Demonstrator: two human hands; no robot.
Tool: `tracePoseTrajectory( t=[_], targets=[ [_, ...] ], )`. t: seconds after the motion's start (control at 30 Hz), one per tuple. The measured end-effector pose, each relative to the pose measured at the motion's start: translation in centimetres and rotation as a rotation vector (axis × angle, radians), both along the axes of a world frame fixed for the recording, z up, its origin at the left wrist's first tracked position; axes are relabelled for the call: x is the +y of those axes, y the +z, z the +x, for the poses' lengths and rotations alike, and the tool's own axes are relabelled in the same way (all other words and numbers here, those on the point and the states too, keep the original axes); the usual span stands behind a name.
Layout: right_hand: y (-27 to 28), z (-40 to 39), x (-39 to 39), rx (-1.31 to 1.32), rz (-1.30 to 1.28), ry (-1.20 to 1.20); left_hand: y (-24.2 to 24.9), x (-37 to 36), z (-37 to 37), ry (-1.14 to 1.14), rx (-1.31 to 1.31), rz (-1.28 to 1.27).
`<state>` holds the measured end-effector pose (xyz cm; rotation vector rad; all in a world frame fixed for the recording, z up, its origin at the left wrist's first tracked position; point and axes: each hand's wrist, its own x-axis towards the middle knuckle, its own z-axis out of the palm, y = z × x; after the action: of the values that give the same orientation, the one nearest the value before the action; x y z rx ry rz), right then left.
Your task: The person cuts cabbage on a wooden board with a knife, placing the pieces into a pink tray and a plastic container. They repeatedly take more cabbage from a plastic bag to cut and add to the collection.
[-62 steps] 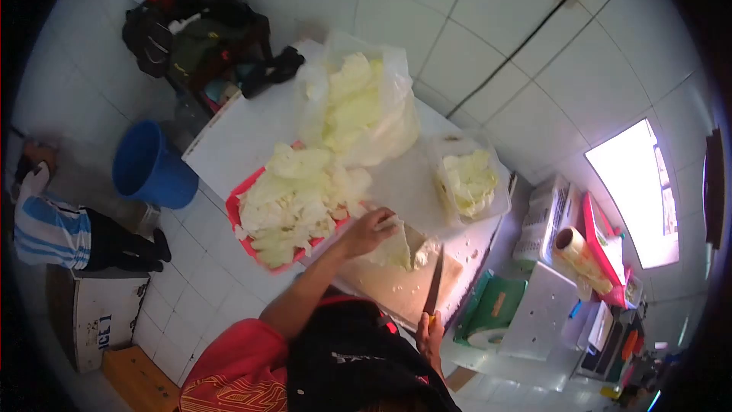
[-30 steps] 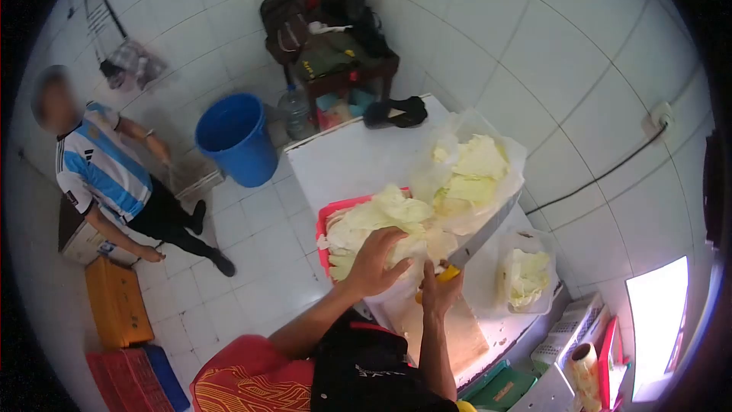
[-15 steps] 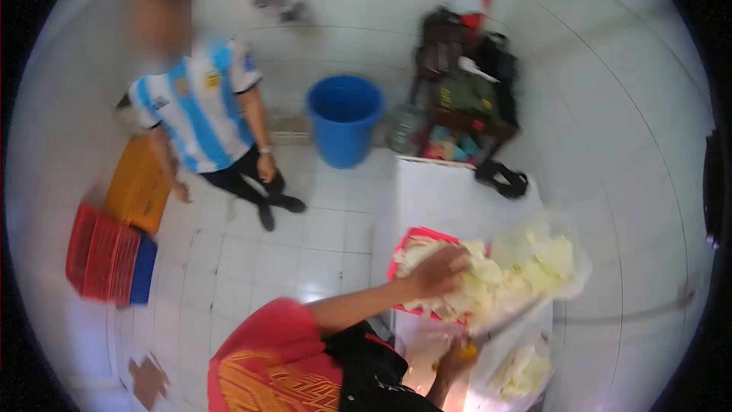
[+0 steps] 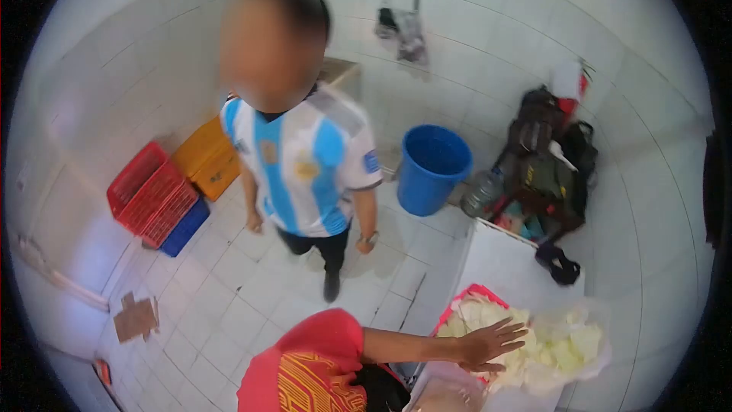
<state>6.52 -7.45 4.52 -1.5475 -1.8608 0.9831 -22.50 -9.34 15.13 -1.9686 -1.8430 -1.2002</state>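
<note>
My left hand [image 4: 492, 345] reaches out with its fingers spread, palm down, over pale yellow-white leafy pieces [image 4: 473, 316] in a pink-red basket [image 4: 482, 291]. Nothing shows in its grasp; whether the fingertips touch the pieces is hard to tell. Just right of the hand, more pale green-yellow pieces [image 4: 572, 347] lie in a clear plastic bag [image 4: 600, 333]. My right hand is outside the picture.
A person [image 4: 305, 168] in a striped shirt stands on the tiled floor. Around are a blue bin [image 4: 432, 175], red crates [image 4: 152, 194], a yellow crate [image 4: 211, 160], bags [image 4: 545, 168] and a water bottle [image 4: 482, 194]. A black strap [image 4: 558, 264] lies on the white table [image 4: 496, 259].
The view has shifted, and my right hand with a yellow-handled knife has left it. My left hand has spread its fingers. The person has come closer.
</note>
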Motion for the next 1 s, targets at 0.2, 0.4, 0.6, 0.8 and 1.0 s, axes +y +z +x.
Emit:
tracePoseTrajectory(
  t=[0.2,0.4,0.6,0.8,1.0],
  targets=[
    [-9.2,10.3,-6.2,0.513,-0.489,-0.529,-2.0,4.1,9.9,-0.52,-0.305,-0.15],
    [-2.7,8.4,-17.8,-0.022,0.017,-0.738,-1.0,12.5,22.3,-0.83,-0.35,-0.199],
    [-3.7,9.4,-26.1,-0.137,-0.039,-1.036,-7.4,24.9,31.4,-0.72,0.129,-0.461],
    [-2.5,6.8,-29.5,-0.156,-0.138,-1.186,-7.1,28.8,34.0,-0.876,0.807,-0.768],
    [-4.3,5.0,-29.4,-0.092,-0.173,-1.244,-5.8,36.0,34.3,-1.048,0.532,-0.679]
  ],
)
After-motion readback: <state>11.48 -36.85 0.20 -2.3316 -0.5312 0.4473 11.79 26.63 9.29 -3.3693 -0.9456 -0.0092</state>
